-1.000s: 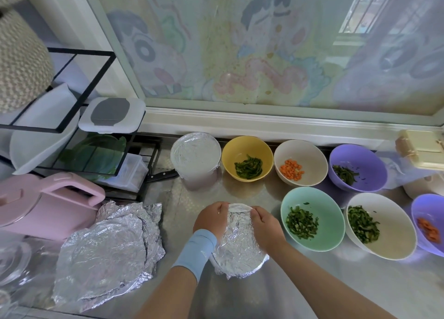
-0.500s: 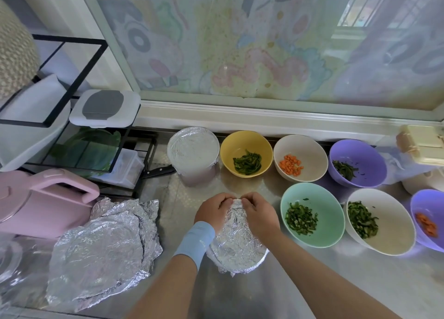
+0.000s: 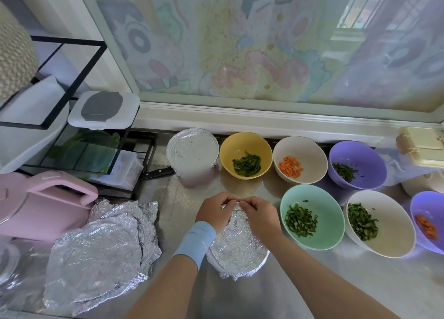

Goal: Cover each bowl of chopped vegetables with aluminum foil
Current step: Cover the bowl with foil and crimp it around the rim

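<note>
head view: a person is crimping foil [image 3: 240, 237] over the near bowl [image 3: 242, 267], which is sitting on the steel counter [image 3: 276, 297] just left of the green bowl [image 3: 332, 225].
left hand [image 3: 213, 213]: curled fingers are pinching the foil at the far rim.
right hand [image 3: 260, 216]: pinching likewise, fingertips nearly meeting the left's.
doing it well: the pinching is probably best working round the rim bit by bit, tucking foil under the lip without tearing it or tipping the bowl.
back row: a covered bowl [image 3: 192, 150] is hiding its contents; a yellow bowl [image 3: 227, 150] is holding green strips; a white bowl [image 3: 317, 155], carrot cubes; a back purple bowl [image 3: 374, 157], green strips.
front row: the green bowl and a large white bowl [image 3: 396, 237] are holding chopped greens; an edge purple bowl [image 3: 419, 205], carrot.
spare foil [image 3: 96, 254]: sheets are lying stacked at left, well apart from the hands.
</note>
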Demonstrator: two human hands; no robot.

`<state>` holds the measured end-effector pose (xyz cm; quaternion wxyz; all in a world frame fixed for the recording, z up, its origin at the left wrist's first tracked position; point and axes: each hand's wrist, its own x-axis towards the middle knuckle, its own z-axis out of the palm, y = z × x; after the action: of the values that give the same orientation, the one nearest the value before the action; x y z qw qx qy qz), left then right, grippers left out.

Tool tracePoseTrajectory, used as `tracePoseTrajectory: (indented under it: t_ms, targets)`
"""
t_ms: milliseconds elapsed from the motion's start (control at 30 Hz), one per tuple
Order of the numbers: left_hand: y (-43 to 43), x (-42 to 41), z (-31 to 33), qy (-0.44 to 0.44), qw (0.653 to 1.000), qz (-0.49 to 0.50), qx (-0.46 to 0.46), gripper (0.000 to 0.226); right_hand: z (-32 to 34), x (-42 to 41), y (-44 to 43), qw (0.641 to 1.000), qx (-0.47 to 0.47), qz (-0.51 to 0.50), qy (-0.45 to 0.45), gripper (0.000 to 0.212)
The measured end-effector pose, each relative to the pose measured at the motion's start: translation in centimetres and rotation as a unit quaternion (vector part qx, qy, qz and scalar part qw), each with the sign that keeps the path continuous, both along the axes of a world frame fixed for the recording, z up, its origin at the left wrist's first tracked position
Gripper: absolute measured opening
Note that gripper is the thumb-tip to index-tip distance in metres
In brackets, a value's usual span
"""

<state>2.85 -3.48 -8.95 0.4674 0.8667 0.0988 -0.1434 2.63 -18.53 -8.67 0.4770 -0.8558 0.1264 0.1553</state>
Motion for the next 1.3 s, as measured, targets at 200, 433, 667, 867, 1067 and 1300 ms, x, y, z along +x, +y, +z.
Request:
tracePoseTrajectory:
  t_ms: [200,433,667,867,1067,1300]
  targets:
    - [-0.4,0.1,-0.2,0.0,1.0,0.004,0.005,0.012,-0.3,0.2,-0.1,1.0,-0.004,0.008,0.001,0.008]
    - [-0.3,-2.1,-0.1,-0.019,0.999,0.046,0.013,0.015,-0.1,0.0,-0.4,0.989,-0.076,0.1,-0.076,0.018]
    - [-0.4,-1.7,0.6,-0.018,0.999,0.044,-0.01,0.027,-0.3,-1.2,-0.3,0.995,-0.074,0.017,-0.072,0.01]
    - [-0.9,-1.3,0.1,-0.024,0.998,0.053,0.001,0.012,-0.6,-1.2,-0.3,0.996,-0.049,-0.016,-0.066,0.009]
    - [-1.6,-2.0,-0.1,-0.03,0.996,0.064,0.058,0.014,-0.7,-0.9,-0.5,0.996,-0.052,0.02,-0.069,0.01]
    - [-1.2,-2.4,0.4,-0.011,0.987,0.08,0.136,0.012,-0.7,-1.5,-1.1,0.989,-0.122,0.026,-0.074,0.014]
